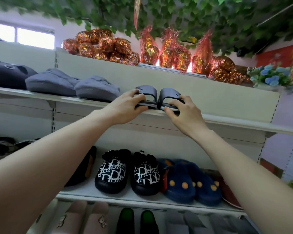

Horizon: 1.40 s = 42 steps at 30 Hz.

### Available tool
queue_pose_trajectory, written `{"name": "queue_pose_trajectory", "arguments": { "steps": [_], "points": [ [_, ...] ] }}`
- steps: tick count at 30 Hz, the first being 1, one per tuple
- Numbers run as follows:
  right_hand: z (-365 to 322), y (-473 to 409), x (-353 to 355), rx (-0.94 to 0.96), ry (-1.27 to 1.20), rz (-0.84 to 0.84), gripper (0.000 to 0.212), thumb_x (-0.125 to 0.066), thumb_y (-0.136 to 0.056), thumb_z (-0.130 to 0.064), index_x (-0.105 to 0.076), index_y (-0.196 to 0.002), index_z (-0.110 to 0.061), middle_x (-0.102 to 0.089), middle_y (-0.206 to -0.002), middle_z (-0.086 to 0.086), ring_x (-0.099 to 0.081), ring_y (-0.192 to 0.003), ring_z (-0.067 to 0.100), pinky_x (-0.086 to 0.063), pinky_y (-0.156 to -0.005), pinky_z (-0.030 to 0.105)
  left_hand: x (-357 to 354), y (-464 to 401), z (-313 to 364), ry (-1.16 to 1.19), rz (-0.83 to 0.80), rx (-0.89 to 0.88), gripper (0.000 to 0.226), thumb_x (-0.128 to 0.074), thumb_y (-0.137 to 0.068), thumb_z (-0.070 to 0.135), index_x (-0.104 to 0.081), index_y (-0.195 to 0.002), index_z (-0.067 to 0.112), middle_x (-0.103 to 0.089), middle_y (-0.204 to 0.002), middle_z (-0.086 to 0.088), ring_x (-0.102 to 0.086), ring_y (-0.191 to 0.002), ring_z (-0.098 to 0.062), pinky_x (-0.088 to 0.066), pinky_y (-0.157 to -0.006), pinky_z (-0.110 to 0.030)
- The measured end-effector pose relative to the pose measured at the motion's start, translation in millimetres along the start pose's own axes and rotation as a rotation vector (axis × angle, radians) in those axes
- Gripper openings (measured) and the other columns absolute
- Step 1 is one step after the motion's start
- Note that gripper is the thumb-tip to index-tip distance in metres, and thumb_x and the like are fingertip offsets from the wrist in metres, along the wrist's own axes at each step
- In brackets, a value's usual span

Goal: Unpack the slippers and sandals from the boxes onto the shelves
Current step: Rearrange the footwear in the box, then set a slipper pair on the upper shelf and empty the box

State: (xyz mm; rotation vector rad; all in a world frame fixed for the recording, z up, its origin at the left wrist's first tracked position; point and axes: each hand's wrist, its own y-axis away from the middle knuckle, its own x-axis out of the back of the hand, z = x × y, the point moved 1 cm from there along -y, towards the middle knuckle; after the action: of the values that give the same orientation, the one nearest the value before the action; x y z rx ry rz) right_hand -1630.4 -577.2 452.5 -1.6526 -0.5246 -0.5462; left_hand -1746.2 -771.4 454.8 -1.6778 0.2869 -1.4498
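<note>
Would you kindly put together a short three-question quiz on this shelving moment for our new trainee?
1. True or false: each hand grips one grey slide sandal.
2. What sits directly left of the sandals on that shelf? A) grey plush slippers B) blue flowers
3. Name the colour of the dotted fuzzy slippers one shelf down.

Key: 1 true, left hand on the left sandal, right hand on the right sandal. 2 A. 3 navy blue.

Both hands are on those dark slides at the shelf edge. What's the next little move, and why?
Probably push the dark slides further back, then let go: the left hand and right hand grip their front soles, which sit right at the lip of the shelf.
</note>
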Motion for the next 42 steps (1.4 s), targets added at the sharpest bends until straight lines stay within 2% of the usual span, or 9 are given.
{"name": "queue_pose_trajectory", "arguments": {
  "steps": [6,11,15,20,23,27,32,37,42],
  "points": [
    [6,-1,-7,0.024,0.035,0.015,0.040,-0.051,-0.094,-0.051,-0.064,-0.121,-0.025,-0.044,-0.140,0.010,-0.050,-0.121,0.032,-0.042,-0.098,0.039,-4,0,-5,-0.047,-0.028,0.002,0.034,-0.050,-0.095,0.044,-0.052,-0.119,0.020,-0.042,-0.138,-0.009,-0.044,-0.121,-0.030,-0.035,-0.100,-0.036],
    [-3,13,-1,0.102,0.152,0.039,0.043,-0.049,-0.096,-0.046,-0.053,-0.133,-0.024,-0.044,-0.138,0.013,-0.048,-0.123,0.035,-0.043,-0.102,0.048,-1,20,3,-0.085,0.086,-0.054,0.044,-0.052,-0.096,0.037,-0.048,-0.134,0.015,-0.038,-0.147,-0.014,-0.031,-0.138,-0.030,-0.025,-0.115,-0.038],
    [-26,43,2,0.234,0.284,0.041,0.048,-0.049,-0.097,-0.041,-0.045,-0.140,-0.022,-0.041,-0.140,0.014,-0.043,-0.128,0.034,-0.038,-0.107,0.049,8,57,7,-0.104,0.151,-0.146,0.048,-0.055,-0.095,0.034,-0.048,-0.137,0.013,-0.043,-0.143,-0.012,-0.032,-0.138,-0.029,-0.026,-0.115,-0.039],
    [-74,92,-13,0.256,0.316,-0.007,0.052,-0.048,-0.097,-0.040,-0.044,-0.143,-0.016,-0.045,-0.140,0.022,-0.045,-0.127,0.041,-0.038,-0.105,0.050,23,126,-5,-0.121,0.121,-0.156,0.048,-0.049,-0.093,0.041,-0.052,-0.134,0.015,-0.051,-0.135,-0.010,-0.042,-0.130,-0.029,-0.033,-0.109,-0.036],
    [-105,128,-36,0.228,0.258,-0.099,0.053,-0.043,-0.096,-0.041,-0.043,-0.144,-0.017,-0.043,-0.142,0.022,-0.044,-0.127,0.040,-0.039,-0.104,0.049,29,184,-20,-0.105,0.067,-0.079,0.044,-0.050,-0.095,0.040,-0.052,-0.134,0.018,-0.052,-0.133,-0.009,-0.046,-0.123,-0.030,-0.040,-0.101,-0.040],
    [-157,189,-85,0.212,0.180,-0.223,0.052,-0.044,-0.098,-0.041,-0.043,-0.144,-0.016,-0.044,-0.142,0.021,-0.048,-0.121,0.043,-0.044,-0.098,0.050,30,282,-47,-0.107,-0.059,0.011,0.046,-0.040,-0.096,0.046,-0.051,-0.132,0.020,-0.052,-0.130,-0.008,-0.051,-0.114,-0.033,-0.046,-0.093,-0.045],
    [-227,285,-156,0.181,0.086,-0.510,0.055,-0.038,-0.100,-0.044,-0.036,-0.150,-0.021,-0.034,-0.153,0.015,-0.038,-0.135,0.039,-0.039,-0.104,0.050,17,423,-92,-0.045,-0.224,0.159,0.041,-0.047,-0.096,0.039,-0.051,-0.132,0.020,-0.052,-0.128,-0.010,-0.054,-0.108,-0.035,-0.049,-0.084,-0.046],
    [-288,382,-215,0.219,-0.029,-0.685,0.051,-0.050,-0.098,-0.039,-0.046,-0.144,-0.017,-0.048,-0.140,0.018,-0.053,-0.118,0.041,-0.048,-0.091,0.047,8,557,-134,0.012,-0.372,0.332,0.039,-0.055,-0.092,0.032,-0.053,-0.130,0.019,-0.052,-0.126,-0.009,-0.052,-0.109,-0.032,-0.050,-0.084,-0.044],
    [-318,459,-265,0.164,-0.132,-0.928,0.050,-0.047,-0.101,-0.036,-0.040,-0.148,-0.022,-0.041,-0.148,0.016,-0.048,-0.127,0.039,-0.044,-0.098,0.045,-7,660,-146,0.040,-0.516,0.577,0.041,-0.060,-0.089,0.034,-0.058,-0.127,0.016,-0.056,-0.124,-0.015,-0.056,-0.106,-0.039,-0.051,-0.086,-0.046]
  ]
}}
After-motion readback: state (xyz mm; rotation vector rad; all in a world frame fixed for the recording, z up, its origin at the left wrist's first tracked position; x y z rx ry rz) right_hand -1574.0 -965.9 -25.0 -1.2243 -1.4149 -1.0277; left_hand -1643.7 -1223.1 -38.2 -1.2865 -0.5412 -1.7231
